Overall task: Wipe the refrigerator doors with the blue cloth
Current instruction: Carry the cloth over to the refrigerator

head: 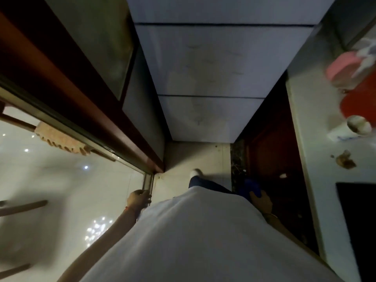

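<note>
The person is standing right before the refrigerator doors [211, 64], which are rising pale and grey ahead of them, split by dark seams into stacked panels. Their right hand [261, 200] is hanging low by the hip, fingers curling around the blue cloth [249, 188], well apart from the doors. Their left hand [139, 198] is gripping the edge of a metal door frame [147, 183] at their side. On the counter [311, 139] to the right, a red container [358, 102] is sitting beside a pale cup [350, 128] lying tipped over.
</note>
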Available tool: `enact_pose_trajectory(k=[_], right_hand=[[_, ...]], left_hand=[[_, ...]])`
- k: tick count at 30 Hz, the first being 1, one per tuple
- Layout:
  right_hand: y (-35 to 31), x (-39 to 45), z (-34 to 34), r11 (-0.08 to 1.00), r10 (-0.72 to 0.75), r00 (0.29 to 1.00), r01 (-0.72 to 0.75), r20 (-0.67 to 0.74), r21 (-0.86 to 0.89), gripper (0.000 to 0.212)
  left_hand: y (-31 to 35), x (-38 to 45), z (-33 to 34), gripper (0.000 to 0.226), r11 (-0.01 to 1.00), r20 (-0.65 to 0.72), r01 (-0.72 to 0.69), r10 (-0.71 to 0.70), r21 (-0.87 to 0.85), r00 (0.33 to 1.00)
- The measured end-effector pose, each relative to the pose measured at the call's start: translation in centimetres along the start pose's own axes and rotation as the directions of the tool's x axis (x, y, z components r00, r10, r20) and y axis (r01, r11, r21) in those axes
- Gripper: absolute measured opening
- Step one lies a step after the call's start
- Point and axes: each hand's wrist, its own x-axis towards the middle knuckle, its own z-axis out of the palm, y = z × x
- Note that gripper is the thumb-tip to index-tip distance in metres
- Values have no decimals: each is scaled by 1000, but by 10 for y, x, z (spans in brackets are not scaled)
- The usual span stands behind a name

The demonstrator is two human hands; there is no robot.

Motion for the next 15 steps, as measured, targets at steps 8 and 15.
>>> enact_pose_trajectory(k=[8, 15], right_hand=[[-218, 38, -43, 823, -523, 807, 562, -275, 86, 46], [-382, -11, -87, 378, -760, 291, 925, -582, -32, 38]], left_hand=[[175, 28, 1, 38, 940, -89, -317, 329, 128, 940], [368, -14, -32, 19, 626, -295, -780, 742, -19, 603]])
